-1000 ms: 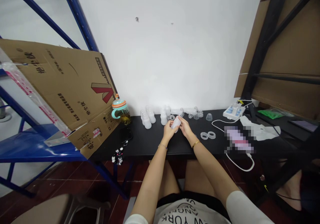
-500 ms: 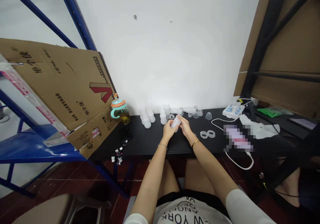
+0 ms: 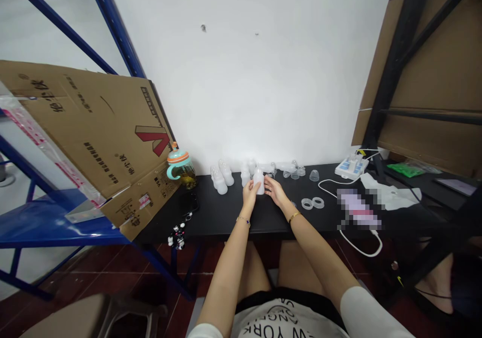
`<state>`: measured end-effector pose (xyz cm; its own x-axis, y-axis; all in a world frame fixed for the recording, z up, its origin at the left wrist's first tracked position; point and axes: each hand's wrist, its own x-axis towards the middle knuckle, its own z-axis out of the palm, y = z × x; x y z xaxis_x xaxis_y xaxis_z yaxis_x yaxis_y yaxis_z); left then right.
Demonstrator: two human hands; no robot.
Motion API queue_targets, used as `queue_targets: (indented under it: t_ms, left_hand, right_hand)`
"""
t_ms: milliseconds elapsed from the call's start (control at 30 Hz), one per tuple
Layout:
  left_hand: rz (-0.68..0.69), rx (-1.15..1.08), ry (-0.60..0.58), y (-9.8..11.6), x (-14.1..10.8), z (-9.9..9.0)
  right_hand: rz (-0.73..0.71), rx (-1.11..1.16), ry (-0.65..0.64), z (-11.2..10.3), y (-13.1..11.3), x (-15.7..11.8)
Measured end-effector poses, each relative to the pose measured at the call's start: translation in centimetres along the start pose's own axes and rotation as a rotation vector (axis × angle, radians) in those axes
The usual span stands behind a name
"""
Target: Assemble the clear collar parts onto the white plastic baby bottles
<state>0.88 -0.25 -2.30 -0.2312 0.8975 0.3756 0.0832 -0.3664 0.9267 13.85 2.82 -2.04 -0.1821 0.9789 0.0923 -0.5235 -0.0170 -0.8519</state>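
Note:
A translucent white baby bottle (image 3: 259, 181) stands nearly upright between my hands, its narrow tip up. My left hand (image 3: 249, 193) grips it from the left side. On the other side my right hand (image 3: 275, 189) has its fingers apart, close by the bottle; whether a fingertip touches it I cannot tell. Several similar bottles (image 3: 219, 181) stand to the left near the wall, and more are partly hidden behind the held one. Clear domed caps (image 3: 314, 175) and small teat-like pieces lie to the right. Two translucent rings (image 3: 307, 204) rest on the black table (image 3: 222, 217).
A teapot-shaped jug (image 3: 181, 167) stands by a large cardboard box (image 3: 94, 132) at left, with a phone (image 3: 188, 203) and a charm string (image 3: 176, 235) in front. At right are a power strip (image 3: 351, 166), a white cable and a blurred purple object (image 3: 359, 208).
The bottle has swung from a tilt to nearly upright and shifted slightly left. My right hand's fingers have come off it and spread; my left hand still holds it.

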Motion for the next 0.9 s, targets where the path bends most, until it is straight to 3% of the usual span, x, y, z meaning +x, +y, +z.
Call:
queue_targets:
  t_ms: [333, 900]
  left_hand:
    - [-0.061, -0.226, -0.006, 0.66, -0.49, 0.04]
    - [-0.009, -0.228, -0.007, 0.39, -0.17, 0.16]
  right_hand:
    - [-0.005, -0.01, -0.002, -0.33, 0.12, -0.05]
    - [-0.058, -0.029, -0.006, -0.11, -0.12, -0.09]
